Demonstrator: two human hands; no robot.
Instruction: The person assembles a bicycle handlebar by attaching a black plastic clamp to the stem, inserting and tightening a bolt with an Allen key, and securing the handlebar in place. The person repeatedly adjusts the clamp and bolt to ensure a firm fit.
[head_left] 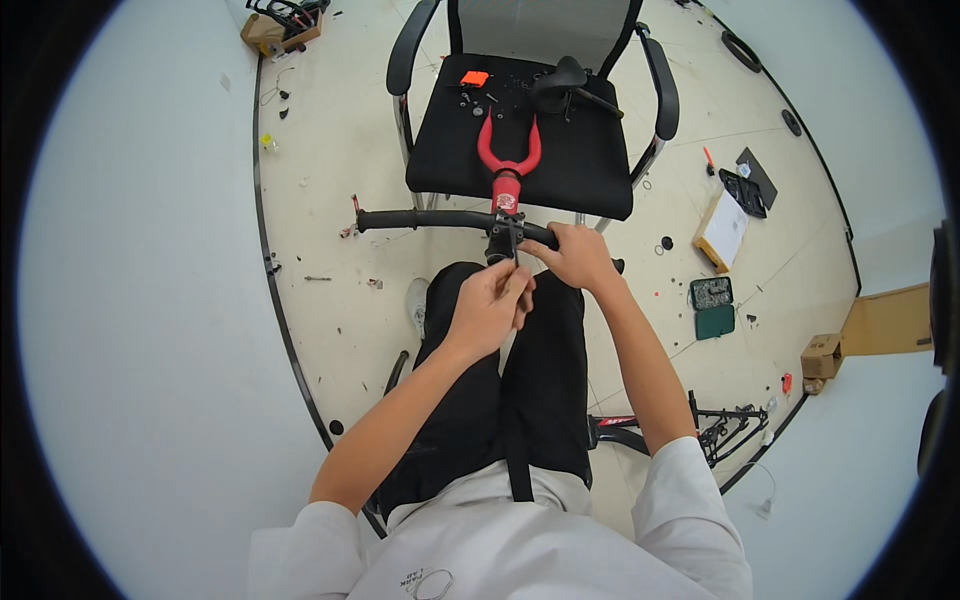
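A black handlebar lies crosswise over my knees, joined by a black stem to a red bicycle fork. The fork's two legs rest on the seat of a black chair. My right hand is closed around the bar just right of the stem, with its thumb toward the clamp. My left hand pinches a thin dark hex key that stands against the stem's face. Its tip and the bolt are too small to make out.
Beside the fork on the seat lie a black bicycle saddle, an orange piece and several small metal parts. To the right on the floor are a green case, a white-topped box and a bicycle frame. A wall stands at left.
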